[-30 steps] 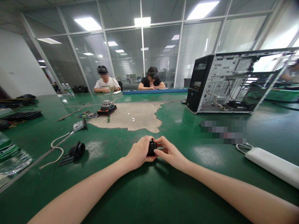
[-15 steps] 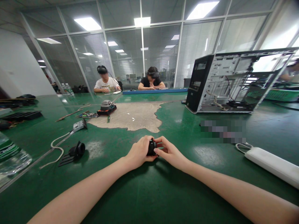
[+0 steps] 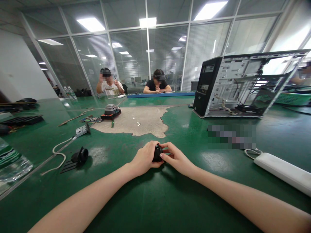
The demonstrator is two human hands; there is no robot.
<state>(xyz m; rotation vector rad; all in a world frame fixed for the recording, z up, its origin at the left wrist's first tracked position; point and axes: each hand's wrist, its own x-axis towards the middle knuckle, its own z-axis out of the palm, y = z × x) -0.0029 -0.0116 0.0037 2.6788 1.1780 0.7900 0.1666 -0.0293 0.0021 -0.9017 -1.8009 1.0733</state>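
A small black object (image 3: pixel 157 153), rounded and possibly a lens or camera-like part, sits between my two hands just above the green table (image 3: pixel 155 200). My left hand (image 3: pixel 145 157) wraps round it from the left, its fingers over the top and the thumb below. With fingertips and thumb, my right hand (image 3: pixel 177 157) grips its right side. Much of the object is hidden by my fingers, so its exact kind cannot be made out. To the left lies a black plastic piece (image 3: pixel 80 156) with a round end and slats.
An open computer case (image 3: pixel 210 87) stands at the back right. A white power strip (image 3: pixel 284 171) lies at right, a water bottle (image 3: pixel 12 161) at left. A metal bracket (image 3: pixel 82 130), a cable (image 3: pixel 58 152) and a round-topped device (image 3: pixel 111 111) lie left. Two people sit across the table.
My hands and the black object hold nearly the same position. Across the table, the person at left has raised both hands towards the head.
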